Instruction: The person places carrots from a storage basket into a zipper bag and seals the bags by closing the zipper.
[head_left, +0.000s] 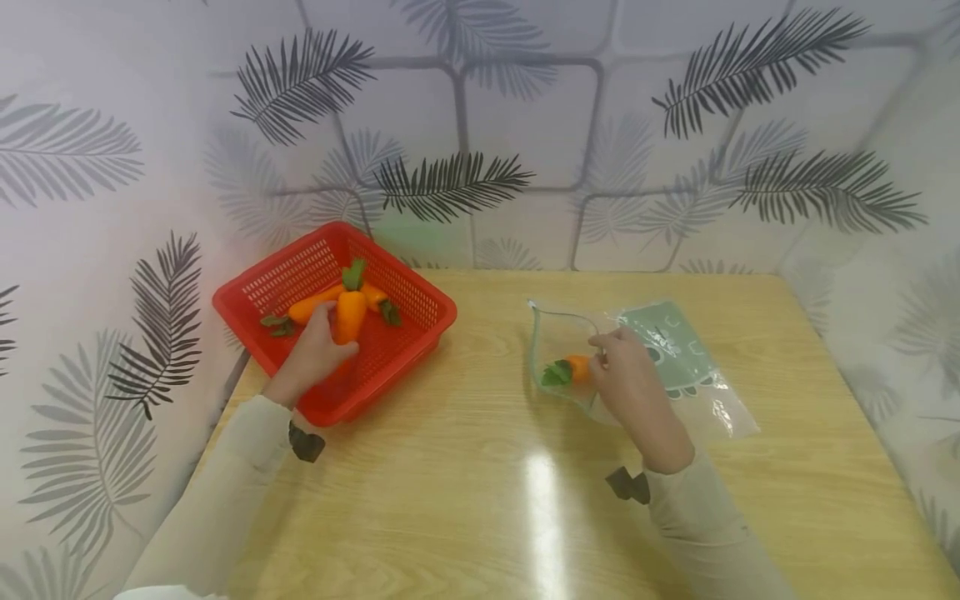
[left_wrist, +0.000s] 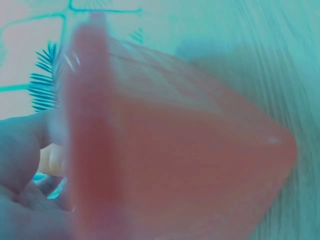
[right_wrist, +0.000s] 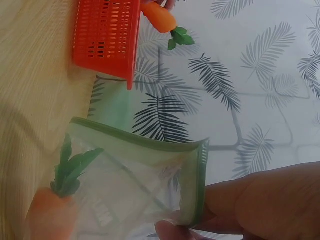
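My left hand [head_left: 317, 346] grips an orange toy carrot [head_left: 350, 318] with green leaves, held upright over the red plastic basket [head_left: 431, 321]. Behind it in the basket lie more carrots [head_left: 318, 305]. In the left wrist view the basket wall [left_wrist: 200, 165] hides most of that hand and its carrot. On the right, my right hand [head_left: 633, 387] pinches the edge of a clear zip bag [head_left: 723, 408] with a green print. The bag's mouth gapes to the left. One carrot [right_wrist: 52, 217] is inside it, leaves toward the mouth.
A light wooden table [head_left: 465, 467] carries the basket at its left and the bag at its right. Behind the table rises a wall [head_left: 525, 125] with a leaf pattern. The basket's raised walls surround the carrots in it.
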